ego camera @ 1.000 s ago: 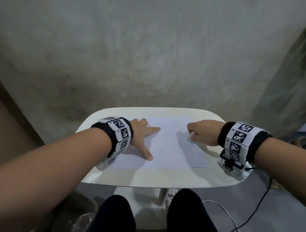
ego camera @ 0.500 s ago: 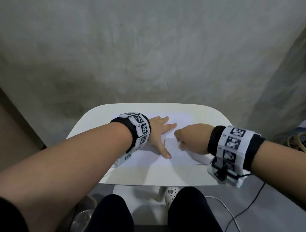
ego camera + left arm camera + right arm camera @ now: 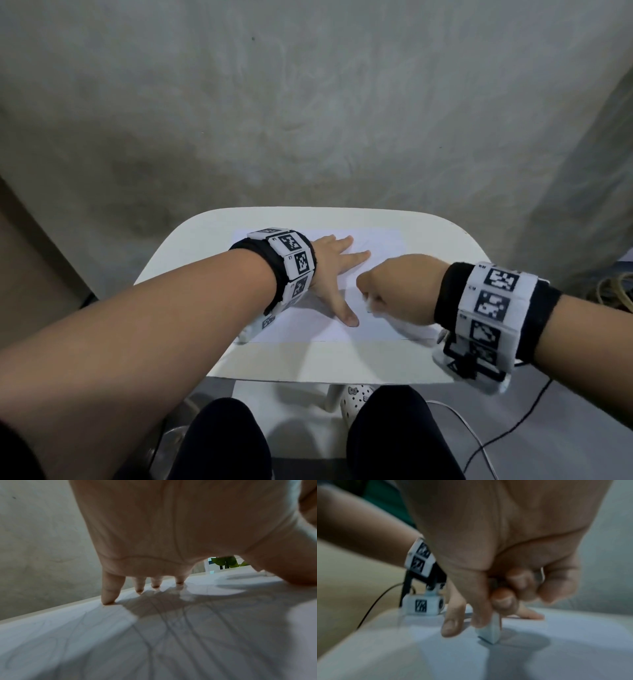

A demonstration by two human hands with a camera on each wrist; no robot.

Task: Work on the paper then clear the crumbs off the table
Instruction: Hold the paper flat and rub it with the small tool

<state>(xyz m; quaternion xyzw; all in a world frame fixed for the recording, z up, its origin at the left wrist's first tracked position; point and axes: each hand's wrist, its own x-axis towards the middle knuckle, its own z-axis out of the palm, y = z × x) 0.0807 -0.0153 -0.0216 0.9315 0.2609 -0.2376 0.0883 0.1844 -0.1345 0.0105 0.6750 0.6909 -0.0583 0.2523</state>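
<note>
White surface [image 3: 191, 260] carries the paper [image 3: 301, 325], which lies flat across its middle with faint pencil lines showing on it in the left wrist view. Left hand [image 3: 329, 270] lies spread on the sheet, fingers [image 3: 109, 595] straight and splayed with tips pressing down, thumb out toward the near edge; holds nothing, likely just pins the paper so it does not slide or wrinkle. Right hand [image 3: 397, 291] sits just beside the left thumb, knuckles up, fingers [image 3: 503, 601] curled tight and pinching a small white eraser [image 3: 489, 632]; its lower corner touches the paper, so rubbing out looks like the step in hand. Eraser is held steeply, on an edge, probably to bear on a narrow spot. No crumbs can be made out at this blur, so cannot tell how much has come off. Sweeping part of the task looks not yet begun. Risk as judged: hard rubbing near the thumb could crease the sheet if the left hand lifts.
</note>
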